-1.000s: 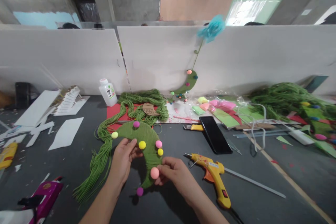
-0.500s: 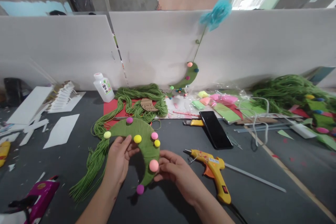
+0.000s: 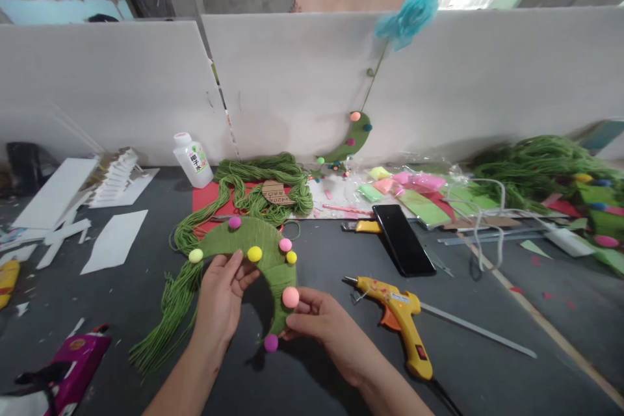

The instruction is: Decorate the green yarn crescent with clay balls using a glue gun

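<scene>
Both my hands hold a green yarn-wrapped crescent (image 3: 266, 260) dotted with pink, yellow and purple pom-poms, just above the grey table. My left hand (image 3: 221, 296) grips its inner edge near a yellow pom-pom (image 3: 254, 253). My right hand (image 3: 319, 325) pinches its lower tip between a pink pom-pom (image 3: 290, 297) and a purple pom-pom (image 3: 271, 342). A yellow glue gun (image 3: 400, 325) lies just right of my right hand.
A skein of green yarn (image 3: 253, 192) trails left of the crescent. A black phone (image 3: 403, 239), a white bottle (image 3: 193, 159), coloured felt packets (image 3: 414, 192) and a finished crescent (image 3: 351, 140) against the white partition lie behind. White foam pieces (image 3: 114, 240) sit left, a magenta object (image 3: 73, 361) near left.
The crescent has turned slightly in my hands, its lower tip swinging right. My right hand has slid down toward that tip. The view has also shifted a little.
</scene>
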`<state>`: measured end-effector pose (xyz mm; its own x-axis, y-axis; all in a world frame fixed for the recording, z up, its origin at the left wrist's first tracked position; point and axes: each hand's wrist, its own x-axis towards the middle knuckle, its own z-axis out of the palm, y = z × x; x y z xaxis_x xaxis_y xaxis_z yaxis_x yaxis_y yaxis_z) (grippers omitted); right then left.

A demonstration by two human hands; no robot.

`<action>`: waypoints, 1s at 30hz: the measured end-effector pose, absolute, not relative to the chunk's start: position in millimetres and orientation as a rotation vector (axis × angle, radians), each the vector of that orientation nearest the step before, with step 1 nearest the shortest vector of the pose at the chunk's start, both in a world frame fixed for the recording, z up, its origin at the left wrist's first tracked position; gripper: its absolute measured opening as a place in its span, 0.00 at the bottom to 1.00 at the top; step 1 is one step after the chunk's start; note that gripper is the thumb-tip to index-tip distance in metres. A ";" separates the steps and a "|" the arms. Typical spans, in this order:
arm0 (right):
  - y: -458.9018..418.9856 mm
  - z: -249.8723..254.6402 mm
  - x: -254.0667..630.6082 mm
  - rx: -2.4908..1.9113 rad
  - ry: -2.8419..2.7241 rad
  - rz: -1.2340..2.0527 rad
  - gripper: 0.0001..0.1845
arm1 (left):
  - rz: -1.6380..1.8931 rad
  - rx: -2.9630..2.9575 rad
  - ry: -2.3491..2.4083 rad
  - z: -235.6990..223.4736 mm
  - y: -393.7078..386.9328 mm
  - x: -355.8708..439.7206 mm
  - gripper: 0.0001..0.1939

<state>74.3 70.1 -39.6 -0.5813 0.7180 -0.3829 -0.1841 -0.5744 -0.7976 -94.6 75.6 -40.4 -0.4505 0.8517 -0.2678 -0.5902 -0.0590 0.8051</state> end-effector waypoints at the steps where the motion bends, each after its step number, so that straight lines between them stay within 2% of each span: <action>1: 70.5 -38.7 74.0 -0.977 -0.981 2.155 0.15 | 1.720 0.336 1.117 -40.3 75.6 -94.4 0.13; 9: 69.6 -37.5 73.3 -0.973 -0.943 2.141 0.15 | 1.722 0.275 1.086 -43.8 75.6 -96.0 0.10; 15: 66.5 -43.1 71.8 -1.065 -1.105 2.131 0.10 | 1.714 0.198 1.062 -48.4 76.5 -97.3 0.07; 30: 63.9 -39.3 73.5 -0.954 -1.281 2.021 0.13 | 1.635 0.127 1.068 -54.6 78.2 -94.5 0.05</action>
<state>73.5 63.9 -39.3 -0.5914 0.7601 -0.2692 -0.0809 -0.3881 -0.9180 -94.5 78.2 -54.6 -0.3709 0.8225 -0.4312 -0.7253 0.0335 0.6876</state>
